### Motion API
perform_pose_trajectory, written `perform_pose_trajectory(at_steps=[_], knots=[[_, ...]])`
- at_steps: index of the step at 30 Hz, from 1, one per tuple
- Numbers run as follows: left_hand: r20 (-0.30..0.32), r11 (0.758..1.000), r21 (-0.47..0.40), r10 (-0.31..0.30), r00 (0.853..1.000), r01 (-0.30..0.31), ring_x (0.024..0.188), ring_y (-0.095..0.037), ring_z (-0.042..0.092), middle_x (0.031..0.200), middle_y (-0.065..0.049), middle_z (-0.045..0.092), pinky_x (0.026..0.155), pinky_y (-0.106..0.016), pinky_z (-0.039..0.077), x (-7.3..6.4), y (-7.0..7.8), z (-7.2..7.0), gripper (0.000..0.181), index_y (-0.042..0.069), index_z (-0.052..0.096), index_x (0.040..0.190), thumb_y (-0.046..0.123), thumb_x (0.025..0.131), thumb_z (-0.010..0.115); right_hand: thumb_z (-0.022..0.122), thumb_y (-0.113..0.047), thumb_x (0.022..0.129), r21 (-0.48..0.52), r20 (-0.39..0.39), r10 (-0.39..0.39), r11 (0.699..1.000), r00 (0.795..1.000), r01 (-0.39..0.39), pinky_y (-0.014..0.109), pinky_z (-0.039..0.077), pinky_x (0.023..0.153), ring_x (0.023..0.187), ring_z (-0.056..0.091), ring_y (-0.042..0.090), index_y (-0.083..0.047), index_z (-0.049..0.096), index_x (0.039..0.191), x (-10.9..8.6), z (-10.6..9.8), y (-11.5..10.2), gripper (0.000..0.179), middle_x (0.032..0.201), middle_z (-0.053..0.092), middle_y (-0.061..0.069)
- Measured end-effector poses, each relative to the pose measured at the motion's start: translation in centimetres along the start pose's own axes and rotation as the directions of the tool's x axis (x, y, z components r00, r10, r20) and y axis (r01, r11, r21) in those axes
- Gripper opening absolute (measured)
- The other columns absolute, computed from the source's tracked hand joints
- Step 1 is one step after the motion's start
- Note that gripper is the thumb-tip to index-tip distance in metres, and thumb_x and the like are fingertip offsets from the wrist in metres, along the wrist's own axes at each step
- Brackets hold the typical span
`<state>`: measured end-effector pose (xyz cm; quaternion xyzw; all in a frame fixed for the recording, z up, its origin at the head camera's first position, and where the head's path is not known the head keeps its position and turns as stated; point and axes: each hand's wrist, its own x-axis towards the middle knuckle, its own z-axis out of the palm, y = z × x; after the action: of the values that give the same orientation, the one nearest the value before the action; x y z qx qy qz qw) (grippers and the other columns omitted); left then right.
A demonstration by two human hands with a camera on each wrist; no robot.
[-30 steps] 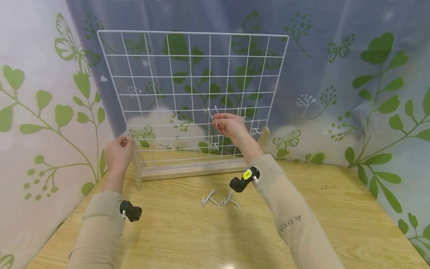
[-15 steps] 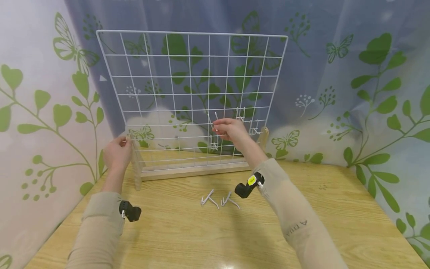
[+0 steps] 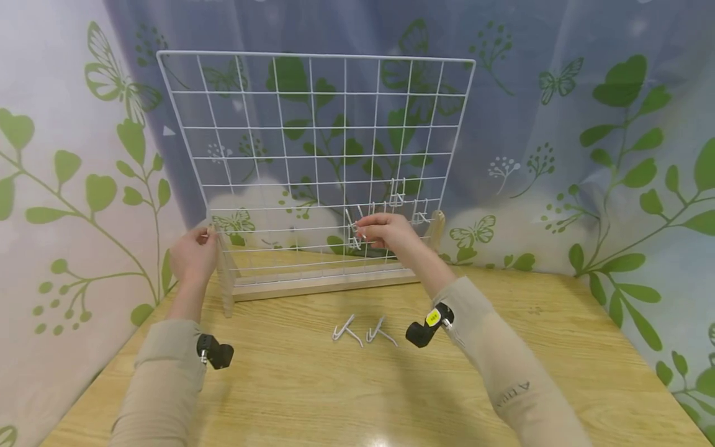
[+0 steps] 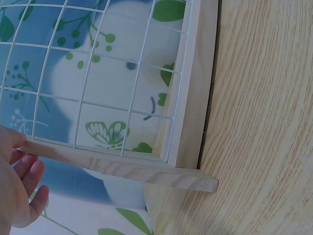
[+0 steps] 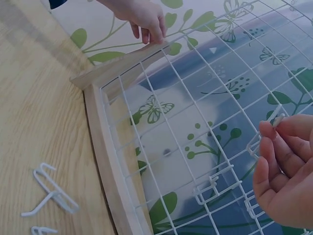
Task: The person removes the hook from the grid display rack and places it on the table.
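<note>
A white wire grid panel [image 3: 313, 56] stands upright in a wooden stand [image 3: 329, 284]. My left hand [image 3: 194, 254] pinches the top end of the stand's left side piece [image 4: 98, 164], with the other fingers loosely bent below. In front of the grid's lower right part, my right hand [image 3: 388, 231] holds a white wire hook [image 3: 350, 218] between thumb and fingertips, its two prongs pointing up. In the right wrist view that hook [image 5: 277, 116] is partly hidden by the fingers. Several similar hooks hang on the grid nearby, one [image 3: 398, 192] above and another [image 3: 420, 216] to the right.
Two loose white hooks, one on the left [image 3: 347, 330] and one on the right [image 3: 382, 332], lie on the wood-grain table [image 3: 290, 385] in front of the stand. A leaf-patterned curtain [image 3: 519, 205] hangs close behind the grid and along both sides.
My right hand has moved down along the grid with the hook, uncovering hooks hung behind it. My left hand stays at the stand's side piece.
</note>
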<state>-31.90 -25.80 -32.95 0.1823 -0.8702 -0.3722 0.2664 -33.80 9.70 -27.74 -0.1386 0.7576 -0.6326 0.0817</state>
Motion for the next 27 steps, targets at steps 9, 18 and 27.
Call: perform_pose_trajectory(at_steps=[9,18,27], knots=[[-0.003,1.000,-0.009,-0.004,1.000,0.004,0.097,-0.033,0.057,0.106,-0.016,0.064,0.082,-0.043,0.039,0.0,-0.1,0.0,0.040,0.005,0.062,0.117,0.033,0.094,0.043,0.057,-0.005,0.089,-0.091,0.069,0.031,0.996,0.997,-0.024,0.027,0.049,0.072,0.094,0.060,0.025,0.004,0.059,0.115,-2.0,-0.6,1.7,0.028,0.106,0.065,0.017],[-0.003,1.000,-0.003,0.008,1.000,-0.008,0.098,-0.034,0.057,0.107,-0.016,0.064,0.082,-0.045,0.040,0.0,0.0,0.0,0.042,0.004,0.062,0.118,0.033,0.095,0.043,0.057,-0.004,0.089,-0.160,0.066,0.063,0.986,0.996,-0.052,0.030,0.049,0.075,0.091,0.060,0.021,0.006,0.058,0.114,-3.4,-2.3,4.2,0.027,0.102,0.066,0.017],[0.002,1.000,-0.003,0.020,1.000,-0.020,0.097,-0.034,0.057,0.106,-0.017,0.064,0.083,-0.045,0.039,0.1,-0.1,0.0,0.041,0.004,0.062,0.118,0.033,0.095,0.043,0.058,-0.001,0.087,-0.190,0.090,0.055,0.981,0.994,-0.037,0.028,0.048,0.069,0.077,0.059,0.011,0.012,0.056,0.113,-4.7,-4.4,6.8,0.029,0.093,0.068,0.013]])
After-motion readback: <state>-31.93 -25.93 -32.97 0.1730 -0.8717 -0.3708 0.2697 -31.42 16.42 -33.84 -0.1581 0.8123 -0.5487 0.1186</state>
